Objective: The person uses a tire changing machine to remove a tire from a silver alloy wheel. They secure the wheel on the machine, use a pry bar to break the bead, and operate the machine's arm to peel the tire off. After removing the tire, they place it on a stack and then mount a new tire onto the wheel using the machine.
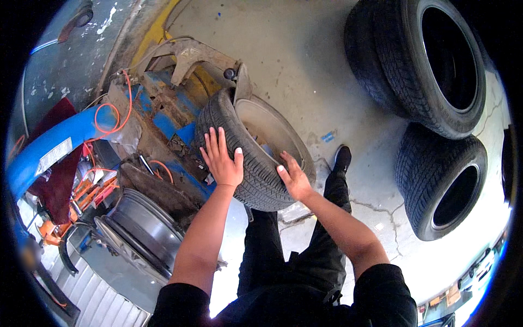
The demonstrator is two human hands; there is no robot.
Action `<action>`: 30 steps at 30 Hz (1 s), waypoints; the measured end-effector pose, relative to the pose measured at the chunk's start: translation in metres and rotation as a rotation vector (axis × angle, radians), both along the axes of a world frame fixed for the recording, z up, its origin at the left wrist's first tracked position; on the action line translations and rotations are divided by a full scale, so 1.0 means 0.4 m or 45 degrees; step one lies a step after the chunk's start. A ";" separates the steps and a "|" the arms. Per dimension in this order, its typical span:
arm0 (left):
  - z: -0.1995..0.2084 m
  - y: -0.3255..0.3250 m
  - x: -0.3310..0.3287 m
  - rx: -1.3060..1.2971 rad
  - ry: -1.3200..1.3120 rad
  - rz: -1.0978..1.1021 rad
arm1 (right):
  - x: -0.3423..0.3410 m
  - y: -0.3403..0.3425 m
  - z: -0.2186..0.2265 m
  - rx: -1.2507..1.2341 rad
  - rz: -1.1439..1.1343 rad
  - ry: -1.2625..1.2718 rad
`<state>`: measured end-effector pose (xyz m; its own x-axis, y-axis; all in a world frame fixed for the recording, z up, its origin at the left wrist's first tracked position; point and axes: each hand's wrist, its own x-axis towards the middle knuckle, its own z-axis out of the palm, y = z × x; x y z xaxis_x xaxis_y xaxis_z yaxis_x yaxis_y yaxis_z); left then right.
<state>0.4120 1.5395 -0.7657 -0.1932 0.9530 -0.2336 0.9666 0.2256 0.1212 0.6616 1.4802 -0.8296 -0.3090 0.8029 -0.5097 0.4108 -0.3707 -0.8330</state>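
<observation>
A black tire [248, 163] stands tilted in front of me, its upper edge against the curved metal arm [243, 84] of a blue, dirt-covered tire machine [171, 122]. My left hand [222, 163] lies flat on its tread with the fingers spread. At the opening's near edge, my right hand [297, 177] grips the sidewall, its fingers bent over the edge and its thumb on the near side. A pale, dusty surface shows inside the opening; whether that is a rim I cannot tell.
Large tires [403, 60] stand at the far right, with another tire [436, 180] nearer. To my left are a silver wheel rim [144, 223], a blue curved tube [60, 144], an orange hose [128, 103] and cluttered tools [90, 199]. My shoe [342, 158] rests on cracked concrete.
</observation>
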 end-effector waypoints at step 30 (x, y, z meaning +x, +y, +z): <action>-0.005 -0.009 -0.005 -0.014 0.027 -0.025 | -0.032 0.001 0.038 0.081 -0.117 -0.103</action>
<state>0.4102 1.5359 -0.7675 -0.1794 0.9539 -0.2405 0.9732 0.2078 0.0984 0.6487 1.4807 -0.8143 -0.1924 0.8576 -0.4770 0.4442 -0.3573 -0.8216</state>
